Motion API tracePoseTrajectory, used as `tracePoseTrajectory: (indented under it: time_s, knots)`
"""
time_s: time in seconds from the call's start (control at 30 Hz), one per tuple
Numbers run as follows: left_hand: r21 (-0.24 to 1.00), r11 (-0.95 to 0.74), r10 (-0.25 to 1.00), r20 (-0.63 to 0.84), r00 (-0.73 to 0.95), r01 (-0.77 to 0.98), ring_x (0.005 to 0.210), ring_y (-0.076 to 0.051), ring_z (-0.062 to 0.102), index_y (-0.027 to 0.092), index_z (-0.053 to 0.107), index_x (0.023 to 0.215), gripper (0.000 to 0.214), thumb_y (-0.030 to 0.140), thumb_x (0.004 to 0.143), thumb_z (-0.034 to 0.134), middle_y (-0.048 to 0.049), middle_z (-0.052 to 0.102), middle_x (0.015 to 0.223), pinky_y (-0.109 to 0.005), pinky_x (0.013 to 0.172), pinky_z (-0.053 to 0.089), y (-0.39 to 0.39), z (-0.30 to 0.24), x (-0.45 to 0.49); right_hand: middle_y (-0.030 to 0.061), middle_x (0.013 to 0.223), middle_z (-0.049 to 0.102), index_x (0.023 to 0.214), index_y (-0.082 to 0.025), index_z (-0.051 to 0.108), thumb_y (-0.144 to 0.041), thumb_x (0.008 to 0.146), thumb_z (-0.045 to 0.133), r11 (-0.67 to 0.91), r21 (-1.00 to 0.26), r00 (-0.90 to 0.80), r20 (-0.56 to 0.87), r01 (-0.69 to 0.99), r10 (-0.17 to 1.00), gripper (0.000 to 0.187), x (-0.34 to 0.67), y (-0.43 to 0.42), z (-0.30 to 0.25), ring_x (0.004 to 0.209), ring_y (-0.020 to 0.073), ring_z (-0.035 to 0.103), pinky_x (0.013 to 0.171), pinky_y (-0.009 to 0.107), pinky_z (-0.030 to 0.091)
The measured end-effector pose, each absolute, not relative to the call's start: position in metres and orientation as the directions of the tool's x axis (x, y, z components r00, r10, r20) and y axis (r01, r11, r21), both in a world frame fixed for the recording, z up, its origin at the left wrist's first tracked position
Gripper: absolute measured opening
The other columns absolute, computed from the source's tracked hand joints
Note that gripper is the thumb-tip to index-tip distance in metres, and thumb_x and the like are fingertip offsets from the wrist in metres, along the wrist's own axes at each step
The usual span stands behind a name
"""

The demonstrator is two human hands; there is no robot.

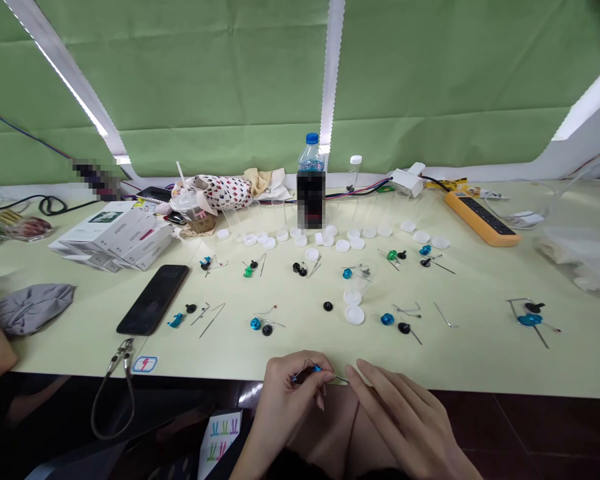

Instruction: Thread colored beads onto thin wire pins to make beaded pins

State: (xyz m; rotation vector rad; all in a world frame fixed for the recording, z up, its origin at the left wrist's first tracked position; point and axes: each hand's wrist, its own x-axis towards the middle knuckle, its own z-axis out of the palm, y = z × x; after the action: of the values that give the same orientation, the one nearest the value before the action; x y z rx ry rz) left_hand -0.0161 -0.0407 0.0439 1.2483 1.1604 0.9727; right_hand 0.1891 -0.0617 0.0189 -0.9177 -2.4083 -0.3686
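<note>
The left hand (290,407) pinches a thin wire (337,378) with a blue bead (317,369). The right hand (405,420) is open. A loose pinch could let the bead slip and fall.

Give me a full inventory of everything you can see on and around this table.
Table: one, pale yellow-green, under everything.
Water bottle: one, blue cap, back centre.
Bottle caps: roughly twenty, white, mostly in a band across the middle.
Bent wires: several, metal, spread across the table.
Beads: many, blue, green and black, among the wires.
Smartphone: one, black, left.
Power strip: one, orange, back right.
Boxes: a stack, white, back left.
Cloth: one, grey, left edge.
Curtain: green, behind the table.
Left hand: one, holding a blue-beaded wire, front edge.
Right hand: one, open, beside it.
</note>
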Motion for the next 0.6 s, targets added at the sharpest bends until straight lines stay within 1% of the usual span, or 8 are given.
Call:
tracePoseTrajectory:
  time_s: [0.07,0.13,0.17,0.23,0.33,0.43,0.5,0.6]
  knots:
    - [0.993,0.105,0.973,-0.115,0.202,0.061,0.047,-0.010,0.054,0.013,0.068,0.069,0.017,0.021,0.083,0.063,-0.0022,0.062,0.060,-0.021,0.051,0.041,-0.041,0.045,-0.016,0.0150,0.124,0.066,0.128,-0.007,0.058,-0.007,0.096,0.028,0.755,0.133,-0.679,0.555,0.643,0.481,0.044,0.192,-0.062,0.022,0.110,0.0239,0.063,0.090,0.035,0.048]
    - [0.992,0.110,0.966,-0.122,0.230,0.064,0.047,-0.010,0.054,0.013,0.067,0.068,0.018,0.022,0.083,0.062,-0.0011,0.059,0.058,-0.021,0.050,0.040,-0.042,0.045,-0.015,0.0136,0.119,0.068,0.122,-0.006,0.062,-0.005,0.094,0.028,0.766,0.168,-0.693,0.574,0.621,0.436,0.044,0.192,-0.063,0.025,0.113,0.0237,0.061,0.094,0.035,0.047]
    - [0.991,0.111,0.963,-0.125,0.239,0.068,0.047,-0.010,0.054,0.013,0.068,0.068,0.018,0.022,0.083,0.063,-0.0008,0.059,0.057,-0.021,0.050,0.040,-0.042,0.045,-0.015,0.0130,0.118,0.069,0.120,-0.006,0.064,-0.004,0.094,0.027,0.768,0.173,-0.694,0.581,0.617,0.427,0.045,0.191,-0.064,0.025,0.113,0.0231,0.061,0.095,0.034,0.046]
    - [0.991,0.110,0.962,-0.125,0.241,0.076,0.047,-0.010,0.054,0.013,0.069,0.069,0.018,0.022,0.083,0.063,-0.0007,0.060,0.058,-0.021,0.051,0.041,-0.042,0.045,-0.015,0.0125,0.118,0.069,0.119,-0.006,0.064,-0.003,0.094,0.025,0.759,0.160,-0.685,0.575,0.631,0.447,0.047,0.189,-0.065,0.025,0.112,0.0218,0.062,0.095,0.033,0.046]
    - [0.990,0.118,0.969,-0.131,0.211,0.075,0.048,-0.011,0.056,0.014,0.071,0.072,0.013,0.020,0.081,0.064,-0.0013,0.063,0.061,-0.021,0.052,0.044,-0.044,0.043,-0.015,0.0124,0.119,0.069,0.122,-0.007,0.063,-0.004,0.096,0.023,0.737,0.092,-0.646,0.561,0.670,0.518,0.048,0.188,-0.068,0.022,0.107,0.0208,0.065,0.091,0.032,0.047]
    - [0.987,0.148,0.971,-0.156,0.182,0.055,0.047,-0.010,0.057,0.014,0.072,0.074,0.008,0.017,0.078,0.066,-0.0019,0.066,0.066,-0.021,0.052,0.045,-0.045,0.042,-0.015,0.0125,0.117,0.070,0.127,-0.008,0.059,-0.008,0.098,0.025,0.744,-0.020,-0.610,0.558,0.668,0.563,0.045,0.188,-0.070,0.015,0.101,0.0206,0.067,0.086,0.031,0.050]
    - [0.987,0.154,0.971,-0.159,0.179,0.043,0.047,-0.010,0.056,0.015,0.072,0.074,0.006,0.016,0.077,0.066,-0.0019,0.067,0.067,-0.021,0.051,0.046,-0.046,0.041,-0.015,0.0112,0.111,0.072,0.132,-0.009,0.056,-0.011,0.099,0.031,0.751,-0.100,-0.567,0.594,0.653,0.571,0.041,0.186,-0.070,0.010,0.095,0.0187,0.069,0.084,0.029,0.052]
    - [0.990,0.128,0.974,-0.136,0.179,0.053,0.048,-0.010,0.056,0.016,0.071,0.073,0.007,0.016,0.078,0.065,-0.0010,0.067,0.067,-0.020,0.052,0.046,-0.046,0.041,-0.014,0.0060,0.094,0.074,0.133,-0.014,0.055,-0.009,0.097,0.042,0.721,-0.232,-0.420,0.681,0.653,0.600,0.039,0.178,-0.069,0.008,0.080,0.0140,0.070,0.075,0.023,0.053]
